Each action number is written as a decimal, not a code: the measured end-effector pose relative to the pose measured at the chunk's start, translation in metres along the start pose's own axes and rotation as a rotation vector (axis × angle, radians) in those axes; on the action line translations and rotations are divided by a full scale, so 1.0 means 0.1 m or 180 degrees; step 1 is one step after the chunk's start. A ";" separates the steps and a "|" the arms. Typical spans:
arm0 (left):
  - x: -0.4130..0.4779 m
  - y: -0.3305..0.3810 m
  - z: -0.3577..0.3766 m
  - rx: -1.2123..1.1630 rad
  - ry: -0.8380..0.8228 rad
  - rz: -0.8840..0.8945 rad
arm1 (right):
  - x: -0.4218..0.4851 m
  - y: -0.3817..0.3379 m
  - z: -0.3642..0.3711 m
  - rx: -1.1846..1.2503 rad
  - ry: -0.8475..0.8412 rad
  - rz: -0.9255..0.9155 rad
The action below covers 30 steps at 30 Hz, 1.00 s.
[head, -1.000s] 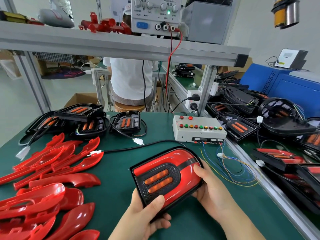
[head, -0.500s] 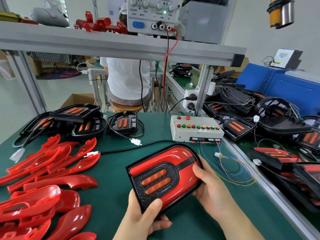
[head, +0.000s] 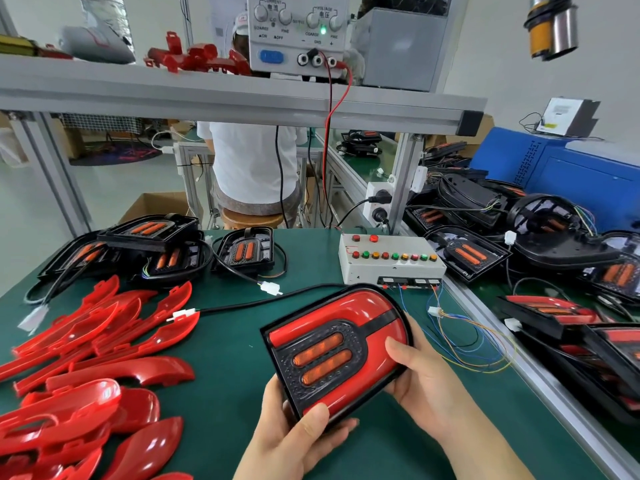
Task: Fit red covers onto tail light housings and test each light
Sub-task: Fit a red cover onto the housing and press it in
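We can read print only on the grey power supply (head: pixel 298 32) on the upper shelf (head: pixel 207 98). Over its left knobs (head: pixel 260 12) stands "CURRENT" with 电流 beneath, and over its right knobs (head: pixel 335 22) "VOLTAGE" with 电压. Under each pair we read "COARSE" and "FINE". Above the blue switch (head: pixel 272 57) are "ON" and "OFF". Mid-panel we make out "C.C" and "OUTPUT". Above the sockets (head: pixel 317 59) stand a minus sign, "GND" and a plus sign. The label on the small white box (head: pixel 568 116) far right is too blurred for us to read.

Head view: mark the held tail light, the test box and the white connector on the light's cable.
tail light (head: pixel 318 348), head view, on its upper orange lens.
test box (head: pixel 405 244), head view, on the bare top face.
white connector (head: pixel 180 314), head view, on its plastic body.
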<state>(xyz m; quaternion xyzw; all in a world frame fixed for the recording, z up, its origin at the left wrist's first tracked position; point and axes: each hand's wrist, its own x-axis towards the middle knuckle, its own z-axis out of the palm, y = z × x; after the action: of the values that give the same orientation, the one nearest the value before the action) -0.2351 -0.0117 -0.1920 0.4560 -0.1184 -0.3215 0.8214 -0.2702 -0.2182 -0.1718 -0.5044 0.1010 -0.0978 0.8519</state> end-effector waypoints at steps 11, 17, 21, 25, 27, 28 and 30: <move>0.10 0.78 -0.07 0.3223 0.0361 -0.1118 | 0.02 -0.17 -0.09 -0.0578 0.0391 0.0799; 0.89 1.29 -0.30 0.5776 0.1403 -0.0323 | 0.04 -0.20 -0.03 -0.1080 0.0357 0.1164; 1.26 1.36 -0.51 0.7523 0.1526 -0.0654 | 0.00 -0.24 -0.02 -0.1842 0.0433 0.1163; 1.39 1.28 -0.77 0.8024 0.1399 -0.0791 | -0.01 -0.29 -0.10 -0.2532 0.0479 0.0929; 1.42 1.25 -0.81 0.8152 0.1365 -0.0649 | -0.01 -0.30 -0.15 -0.2690 0.0446 0.0831; 1.43 1.25 -0.82 0.8197 0.1335 -0.0593 | -0.01 -0.30 -0.17 -0.2743 0.0426 0.0803; 1.45 1.26 -0.81 0.8223 0.1229 -0.0523 | -0.02 -0.30 -0.20 -0.2774 0.0470 0.0723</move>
<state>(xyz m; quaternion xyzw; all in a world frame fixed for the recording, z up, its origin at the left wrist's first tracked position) -0.0313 -0.0015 -0.1473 0.9542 -0.1925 0.0447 -0.2244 -0.2789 -0.2484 -0.1551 -0.7932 0.2478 0.0122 0.5561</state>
